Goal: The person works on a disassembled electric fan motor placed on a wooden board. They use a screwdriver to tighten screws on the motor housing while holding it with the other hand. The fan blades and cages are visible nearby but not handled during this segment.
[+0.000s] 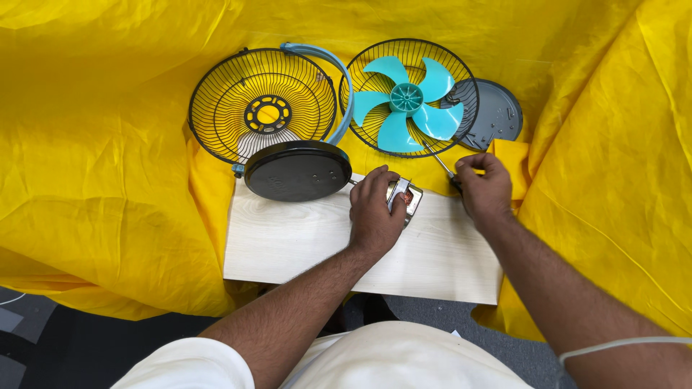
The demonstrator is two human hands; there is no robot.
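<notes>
My left hand (375, 209) rests on a small metal fan motor (408, 199) lying on a pale wooden board (288, 245), fingers curled over it. My right hand (484, 189) grips the dark handle of a screwdriver (440, 164); its thin shaft points up and left toward the rear grille. A black round fan base (297, 171) lies on the board's far left corner, beside my left hand.
A black wire front grille (263, 104) with a yellow centre and a blue rim ring (339, 79) lies at the back left. A second grille (409, 97) holds a teal blade. A grey round cover (496, 114) lies at the right. Yellow cloth (94, 158) surrounds everything.
</notes>
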